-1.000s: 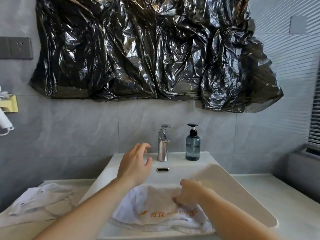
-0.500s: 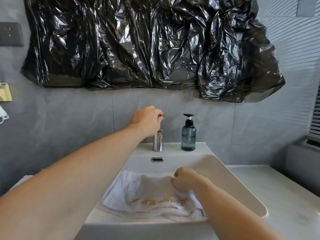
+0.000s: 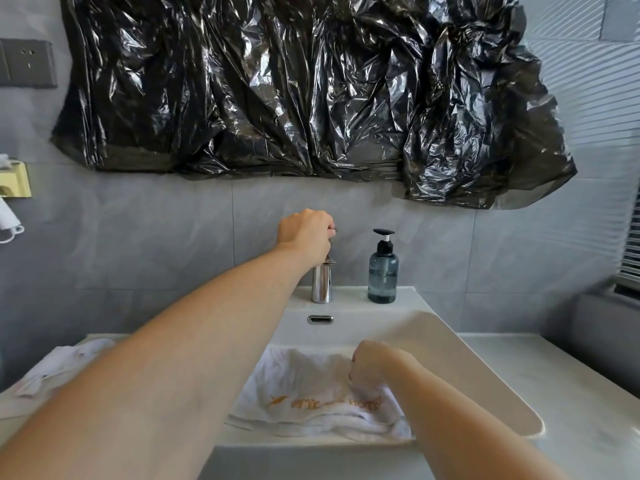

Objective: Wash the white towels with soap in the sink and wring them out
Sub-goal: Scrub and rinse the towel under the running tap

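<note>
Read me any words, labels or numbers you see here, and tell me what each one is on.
Nothing reads clearly.
Towel in the sink: orange embroidered characters and a leaf mark, too blurred to read.
Soap bottle: faint label, too small to read.

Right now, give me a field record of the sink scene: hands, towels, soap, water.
left hand: curled over the top of the chrome faucet, gripping its handle
right hand: fingers curled into the white towel in the sink
towel in sink: crumpled, orange embroidered lettering facing up
second towel: white, on the counter left of the sink
soap dispenser: blue-grey pump bottle, upright, right of the faucet, untouched
water: no stream visible
wall: black plastic sheet above the sink
</note>
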`<state>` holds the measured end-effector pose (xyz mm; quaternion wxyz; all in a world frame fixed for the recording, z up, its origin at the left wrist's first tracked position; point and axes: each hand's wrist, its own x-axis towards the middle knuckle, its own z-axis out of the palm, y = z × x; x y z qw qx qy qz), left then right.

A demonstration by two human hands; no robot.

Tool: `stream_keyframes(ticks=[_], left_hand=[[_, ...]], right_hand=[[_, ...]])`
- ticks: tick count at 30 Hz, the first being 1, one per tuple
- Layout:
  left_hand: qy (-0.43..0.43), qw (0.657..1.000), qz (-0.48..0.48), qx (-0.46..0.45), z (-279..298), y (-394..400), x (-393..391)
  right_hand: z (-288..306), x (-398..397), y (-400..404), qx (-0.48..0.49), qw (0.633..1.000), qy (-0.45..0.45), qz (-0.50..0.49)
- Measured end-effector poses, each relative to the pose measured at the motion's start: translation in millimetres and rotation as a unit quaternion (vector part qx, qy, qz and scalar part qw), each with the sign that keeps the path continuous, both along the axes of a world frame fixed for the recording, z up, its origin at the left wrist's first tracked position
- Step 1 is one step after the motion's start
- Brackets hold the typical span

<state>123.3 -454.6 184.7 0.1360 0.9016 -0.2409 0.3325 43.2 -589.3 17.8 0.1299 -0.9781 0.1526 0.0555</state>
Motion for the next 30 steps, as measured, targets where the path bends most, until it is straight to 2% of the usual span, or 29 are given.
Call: stream_keyframes(ticks=[10,18,22,26,30], left_hand=[[-0.017,1.0,0.022,-0.009,4,-6,4],[0.011,0.998,0.052,-0.033,5,-14,4],[0.015,0.999,0.024,-0.046,2,-10,6],[0.021,0.991,-0.034,-0.131,-17,-1,2],[0.061,0.965,-0.061,-0.247,-67,24,-16]], right_hand=[[3,-9,0,0.069,0.986,-0.149,0.029],[3,-9,3,0.107,0.984,-0.135,0.054],[2,-10,4,0.123,0.984,-0.118,0.05],[5,-15,3,0.118,0.987,-0.098,0.04],[5,-16,3,0.124,0.985,-0.108,0.042]])
